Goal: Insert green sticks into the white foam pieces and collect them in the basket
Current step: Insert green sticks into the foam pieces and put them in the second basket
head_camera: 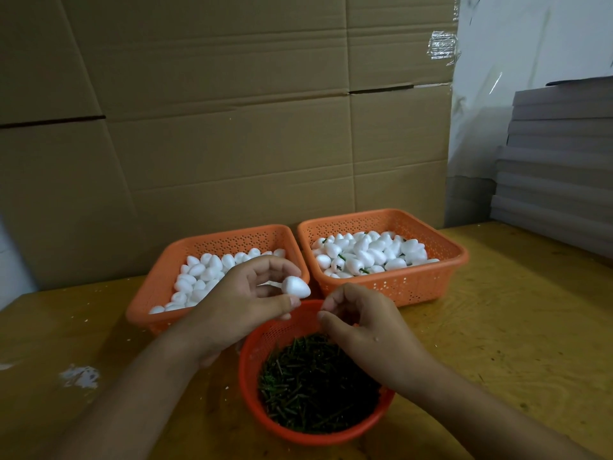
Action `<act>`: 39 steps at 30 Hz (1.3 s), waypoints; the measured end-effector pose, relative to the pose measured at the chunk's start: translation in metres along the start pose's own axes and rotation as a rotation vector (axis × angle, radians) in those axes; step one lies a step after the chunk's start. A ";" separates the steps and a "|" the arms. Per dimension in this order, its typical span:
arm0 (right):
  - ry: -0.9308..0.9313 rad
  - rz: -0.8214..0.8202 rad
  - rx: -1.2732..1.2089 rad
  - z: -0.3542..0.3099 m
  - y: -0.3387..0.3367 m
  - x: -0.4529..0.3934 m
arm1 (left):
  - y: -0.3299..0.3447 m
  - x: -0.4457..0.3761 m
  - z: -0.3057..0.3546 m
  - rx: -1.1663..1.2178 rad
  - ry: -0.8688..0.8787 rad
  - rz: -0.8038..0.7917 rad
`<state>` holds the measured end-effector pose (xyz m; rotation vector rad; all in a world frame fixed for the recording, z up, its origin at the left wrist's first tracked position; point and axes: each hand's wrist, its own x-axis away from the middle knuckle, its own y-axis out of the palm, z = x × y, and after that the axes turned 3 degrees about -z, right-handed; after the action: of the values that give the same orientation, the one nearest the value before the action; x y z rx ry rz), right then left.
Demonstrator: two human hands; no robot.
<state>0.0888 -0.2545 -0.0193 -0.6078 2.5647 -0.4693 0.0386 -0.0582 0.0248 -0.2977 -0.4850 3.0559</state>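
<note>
Above the far rim of the round stick basket (247, 370), the left hand (247, 295) pinches a white foam piece (296, 286), presented toward the right hand (360, 322) for insertion. The right fingers are curled, perhaps pinching a green stick; I cannot tell.

Counter (517, 327): yellowish wood, grain showing, dotted with white crumbs; a white scuffed patch (79, 376) near its left edge; cardboard sheets (232, 127): large, brown, flattened, standing upright behind the counter and filling most of the backdrop, creases and flap seams visible; clear tape (442, 48): crumpled strip at the cardboard's upper right edge; wall (530, 44): white, glossy, at the right; grey boards (557, 161): flat, stacked at the far right; light: dim, even.
</note>
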 end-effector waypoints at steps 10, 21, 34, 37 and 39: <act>-0.009 -0.002 0.006 0.000 -0.001 0.000 | 0.001 -0.003 -0.001 0.183 -0.119 -0.008; -0.013 0.007 0.026 -0.001 -0.001 0.001 | -0.001 -0.003 0.005 0.452 -0.261 -0.094; -0.019 0.005 0.032 0.001 -0.001 0.001 | -0.001 -0.006 0.002 0.393 -0.261 -0.022; -0.021 0.009 0.035 0.001 0.000 0.001 | -0.001 -0.005 0.002 0.421 -0.227 -0.037; -0.020 0.010 0.034 0.001 0.000 0.000 | -0.001 -0.004 0.002 0.428 -0.203 -0.055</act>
<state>0.0892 -0.2552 -0.0204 -0.5848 2.5343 -0.5004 0.0426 -0.0581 0.0275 0.0408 0.1598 3.0420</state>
